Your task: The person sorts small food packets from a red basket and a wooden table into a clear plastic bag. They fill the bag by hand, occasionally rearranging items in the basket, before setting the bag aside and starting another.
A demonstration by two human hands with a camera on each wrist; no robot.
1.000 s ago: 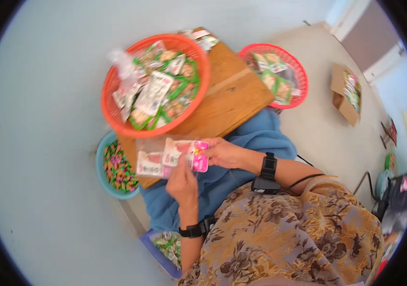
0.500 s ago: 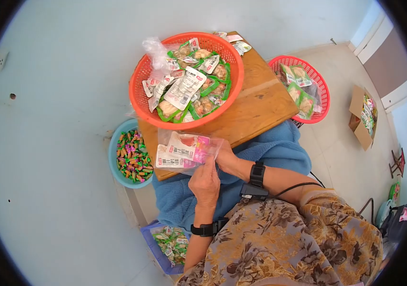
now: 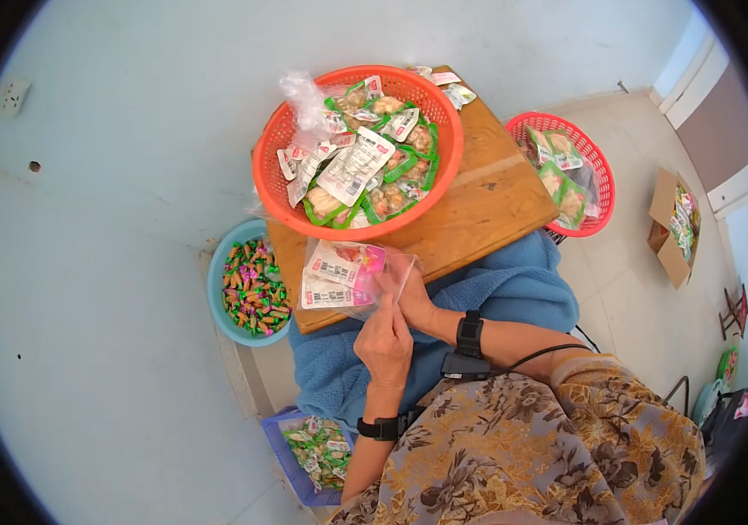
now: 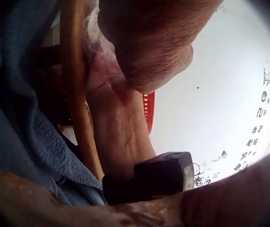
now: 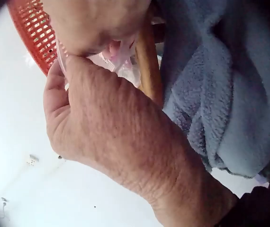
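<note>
A clear plastic bag [image 3: 404,264] lies over the near edge of the wooden table, with white-and-pink snack packets [image 3: 332,278] overlapping inside it. At the bag's near edge, my left hand [image 3: 384,346] pinches the plastic between thumb and finger. Close beside it, my right hand [image 3: 417,308] holds the bag's open end, its fingertips partly covered by the plastic. In the right wrist view, the back of the right hand [image 5: 106,113] fills the middle, right against the left hand [image 5: 94,23]. The left wrist view shows the left hand [image 4: 154,42] over the plastic, hiding its fingertips.
An orange basket [image 3: 269,188] of snack packets sits on the wooden table [image 3: 496,206]. A teal basin [image 3: 216,293] of wrapped candies and a purple bin [image 3: 282,455] stand left. Another red basket [image 3: 606,175] and a cardboard box [image 3: 661,249] are right. A blue blanket [image 3: 514,280] covers the lap.
The right hand has moved from the pink end of the packets to the bag's open end. The left hand has shifted from the packets to the bag's near edge. The head view has swung left.
</note>
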